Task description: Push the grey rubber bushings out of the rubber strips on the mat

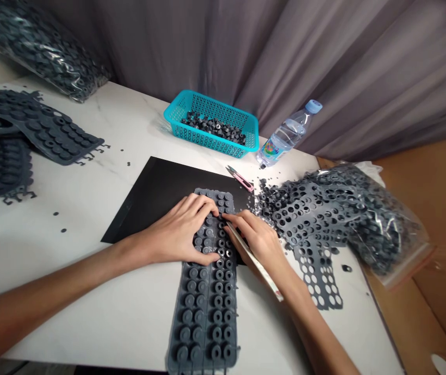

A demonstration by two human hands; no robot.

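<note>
A long dark-grey rubber sheet (191,317) of moulded round pieces in rows lies lengthwise before me, its far end on a black mat (140,195). My left hand (186,229) is laid over the sheet and grips it, thumb and curled fingers against the studs. Close beside it, my right hand (256,239) is closed around a slim white stick-like tool (260,268). The tool's tip is hidden by the fingers at the sheet. Along the right-hand columns, many pieces show open centre holes; the left-hand columns have solid tops.
A turquoise basket (211,143) holds small dark rubber pieces. Pink thread snips (240,178) and a water bottle (285,135) are nearby. Punched-out sheets (305,213) and a plastic bag (387,234) lie right. More sheets (59,133) and a full bag (43,52) lie left.
</note>
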